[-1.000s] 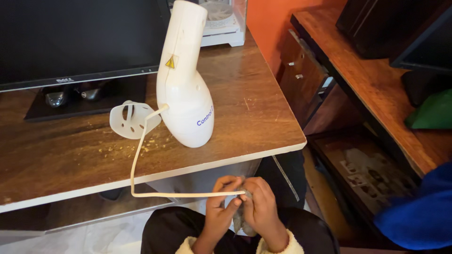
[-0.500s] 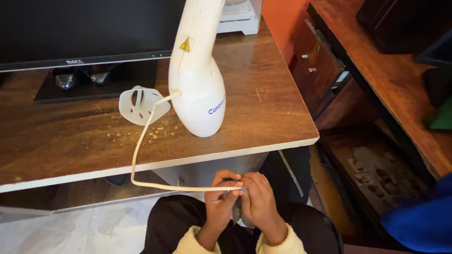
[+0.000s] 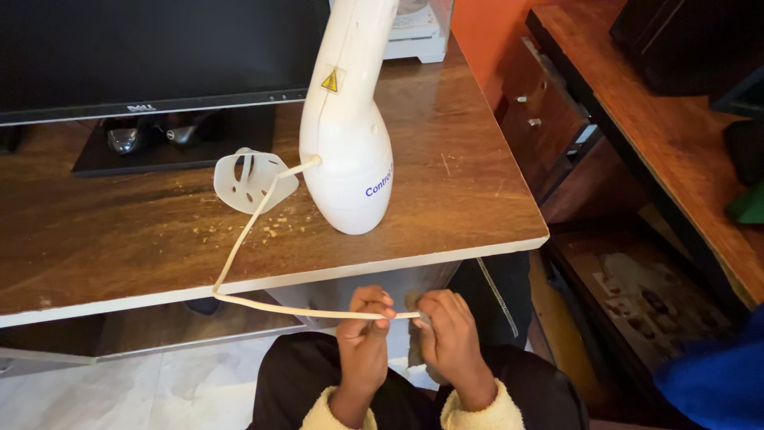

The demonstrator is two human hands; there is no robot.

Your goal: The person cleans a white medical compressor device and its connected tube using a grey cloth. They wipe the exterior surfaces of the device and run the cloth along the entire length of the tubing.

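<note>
Below the desk edge, over the lap, both hands are held close together on the free end of a cream cord (image 3: 263, 306). The left hand (image 3: 362, 338) is closed, the cord pinched between thumb and fingertips; the right hand (image 3: 450, 338) is curled shut around the cord's tip and a small grey piece, only partly seen between the fingers, kind not determinable. Cream fleece cuffs (image 3: 469, 410) are seen at both wrists.

From the hands the cord is run leftward, bent sharply just under the desk (image 3: 477, 191) edge, then carried up over the wooden top to the side of a white handheld appliance (image 3: 350, 135) stood near the front edge. Just left of it, touching the cord's path, a white perforated plastic cup (image 3: 251, 181) is lain on its side among scattered crumbs (image 3: 239, 231). Farther back, a dark monitor (image 3: 143, 56) on its stand is noted, and a white box behind the appliance.

Step judged in hand: the cord end is being worked at the fingertips, mid-way. The next move is judged to call for a steady pinch and slack kept in the cord, lest the appliance be tugged off the edge
</note>
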